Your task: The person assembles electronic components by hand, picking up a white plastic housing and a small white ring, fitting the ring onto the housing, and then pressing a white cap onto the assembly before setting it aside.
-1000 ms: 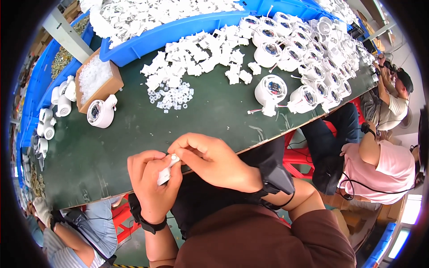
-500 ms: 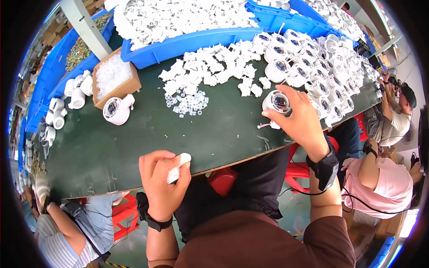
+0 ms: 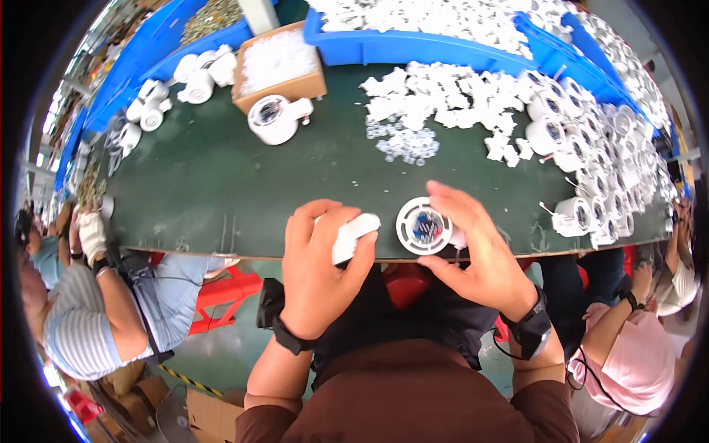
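My left hand is closed around a small white plastic piece, whose rounded end pokes out past the thumb and fingers. Just to its right, by the table's front edge, my right hand grips a round white camera housing between thumb and fingers. The housing's open ring end faces up, with coloured wires inside. A short gap separates the two parts. Farther off, a similar white housing stands alone in front of a cardboard box.
The cardboard box holds clear pieces. Loose white brackets and small clear nuts lie mid-table. Many camera housings crowd the right; a blue bin stands behind. Co-workers sit left and right.
My right hand has brought the housing from the right-hand pile to the front edge and turned it, wire side up. My left hand still holds the white piece. The view has shifted.
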Available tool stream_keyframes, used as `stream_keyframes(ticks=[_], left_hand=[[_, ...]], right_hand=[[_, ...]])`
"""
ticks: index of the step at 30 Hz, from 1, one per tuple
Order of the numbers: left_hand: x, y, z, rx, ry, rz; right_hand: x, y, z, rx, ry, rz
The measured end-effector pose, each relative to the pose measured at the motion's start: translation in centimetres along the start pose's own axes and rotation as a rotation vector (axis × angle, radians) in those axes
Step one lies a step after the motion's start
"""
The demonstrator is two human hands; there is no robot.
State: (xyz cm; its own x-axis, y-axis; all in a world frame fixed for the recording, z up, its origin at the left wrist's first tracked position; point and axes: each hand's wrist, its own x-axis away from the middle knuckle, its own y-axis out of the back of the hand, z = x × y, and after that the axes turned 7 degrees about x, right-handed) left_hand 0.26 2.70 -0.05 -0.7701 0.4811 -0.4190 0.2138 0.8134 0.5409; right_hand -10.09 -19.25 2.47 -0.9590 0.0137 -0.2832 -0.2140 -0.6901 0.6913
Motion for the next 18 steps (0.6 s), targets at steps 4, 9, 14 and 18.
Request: stream_keyframes(ticks=[4,9,14,18], left_hand=[[0.0,0.0,0.8,-0.031,0.068,-0.117],[-0.9,-0.2,0.9,0.024,0.097,-0.132],[-1.2,0.9,1.4,0.082,0.095,0.020],[-1.5,1.7,1.7,0.225,0.125,0.015]], right_hand=[[-1.1,-0.7,0.0,0.054,0.017,0.012],[-2.4,-2.9,0.2,-0.177,-0.017,0.006],[-4.0,-3.2,-0.4,-0.082,0.132,0.038],[-4.2,-3.4,-0.3,-0.071,0.132,0.020]])
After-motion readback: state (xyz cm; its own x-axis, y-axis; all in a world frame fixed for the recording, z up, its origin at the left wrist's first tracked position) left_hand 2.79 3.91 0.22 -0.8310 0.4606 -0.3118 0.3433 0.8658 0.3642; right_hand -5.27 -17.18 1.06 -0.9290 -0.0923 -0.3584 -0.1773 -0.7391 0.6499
